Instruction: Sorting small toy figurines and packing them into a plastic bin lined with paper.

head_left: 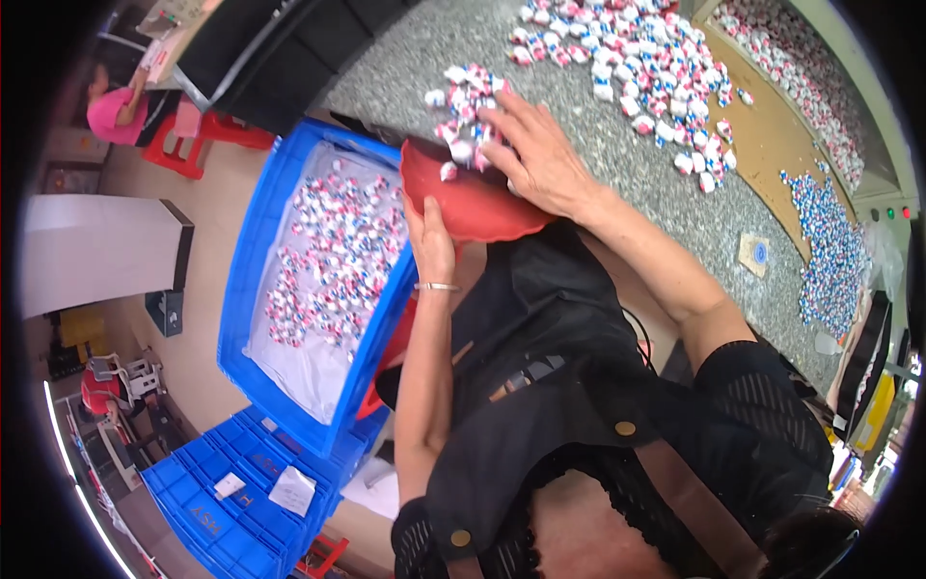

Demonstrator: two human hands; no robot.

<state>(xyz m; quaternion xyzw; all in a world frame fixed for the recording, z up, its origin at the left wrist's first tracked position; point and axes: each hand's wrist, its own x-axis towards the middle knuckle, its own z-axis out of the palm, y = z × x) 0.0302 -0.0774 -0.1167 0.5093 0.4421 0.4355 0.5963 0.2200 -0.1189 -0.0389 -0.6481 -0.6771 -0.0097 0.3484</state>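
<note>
My left hand (431, 241) grips the rim of a red basin (487, 210) with a wavy edge. The basin is held against the edge of a speckled stone counter (405, 68). On the counter, my right hand (540, 154) lies over a small heap of white, pink and blue pieces (468, 96), its fingers stretched out and touching them. Some pieces are right at the basin's rim. What exactly these small pieces are, I cannot tell. The basin's inside is partly hidden by my right hand.
A blue crate (253, 280) lined with white plastic, holding many similar pieces, stands left of me. A larger pile (646, 68) lies farther back on the counter, with bluer pieces (830, 251) at the right. Another blue crate (231, 492) stands lower left. A person in pink (118, 114) sits far left.
</note>
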